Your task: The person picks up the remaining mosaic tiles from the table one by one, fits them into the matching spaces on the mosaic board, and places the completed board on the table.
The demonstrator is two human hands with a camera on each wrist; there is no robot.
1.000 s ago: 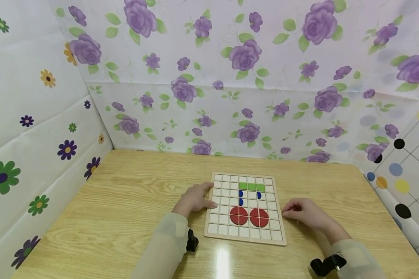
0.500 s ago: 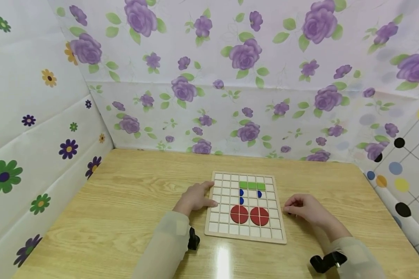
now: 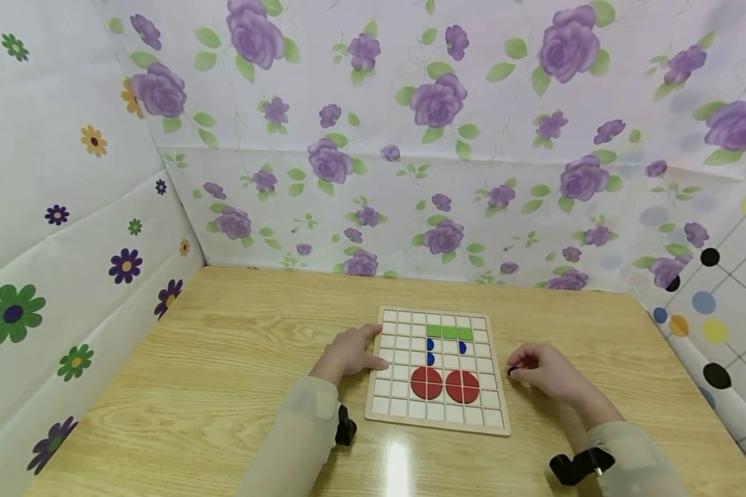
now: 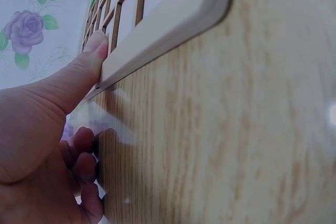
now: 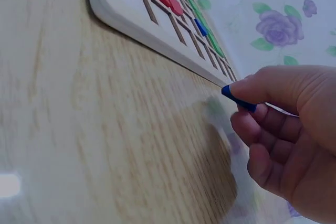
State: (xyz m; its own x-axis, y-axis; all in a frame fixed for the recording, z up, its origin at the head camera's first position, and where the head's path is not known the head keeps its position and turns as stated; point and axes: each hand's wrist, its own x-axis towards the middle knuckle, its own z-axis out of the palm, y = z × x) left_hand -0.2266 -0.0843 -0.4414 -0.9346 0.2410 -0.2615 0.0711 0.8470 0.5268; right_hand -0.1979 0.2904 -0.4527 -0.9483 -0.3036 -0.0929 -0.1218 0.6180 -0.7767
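A square wooden grid board (image 3: 410, 417) lies on the table. On it are a row of green squares (image 3: 450, 333), several small blue half-round pieces (image 3: 431, 359) and two red circles (image 3: 426, 383), each made of quarter pieces. My left hand (image 3: 347, 353) is at the board's left edge, its thumb (image 4: 86, 66) resting on the rim; in the left wrist view the other fingers are loosely bent beside it. Just right of the board, my right hand (image 3: 550, 373) pinches a small blue piece (image 5: 239, 98) between thumb and fingers. The piece's full shape is partly hidden by the thumb.
The wooden table (image 3: 255, 324) extends around the board on all sides. Behind it hangs a flowered cloth (image 3: 398, 200), with a flower-print cloth (image 3: 93, 228) at the left and a dotted one (image 3: 721, 331) at the right.
My right hand has shifted slightly away from the board's right edge and towards the back. The blue piece in its fingers now shows more clearly. My left hand stays at the board's edge.
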